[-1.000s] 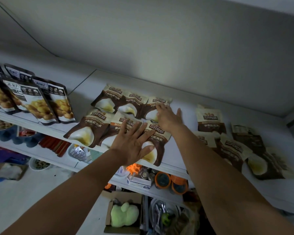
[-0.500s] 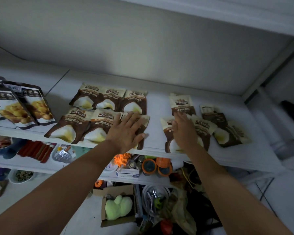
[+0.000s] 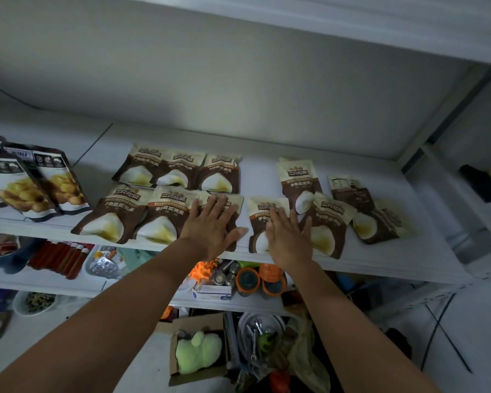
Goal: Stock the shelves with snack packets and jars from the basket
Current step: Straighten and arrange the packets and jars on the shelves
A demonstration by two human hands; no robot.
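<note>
Left hand (image 3: pixel 212 224) pressed flat, fingers (image 3: pixel 210 207) spread open, on a brown packet (image 3: pixel 233 204) to seat it on the shelf (image 3: pixel 386 256). Right hand (image 3: pixel 288 239) likewise splayed, gripping nothing, over a neighbouring packet (image 3: pixel 260 222) (probably nudging it into the row).

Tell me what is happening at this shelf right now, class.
A person is laying out brown snack packets on a white shelf. The left hand lies flat, fingers spread, on the rightmost packet of a tidy front row. The right hand presses flat on another packet in a looser, overlapping cluster to the right. Neither hand grips anything. Potato-picture packets lean at the shelf's far left. No basket or jars are clearly visible.
</note>
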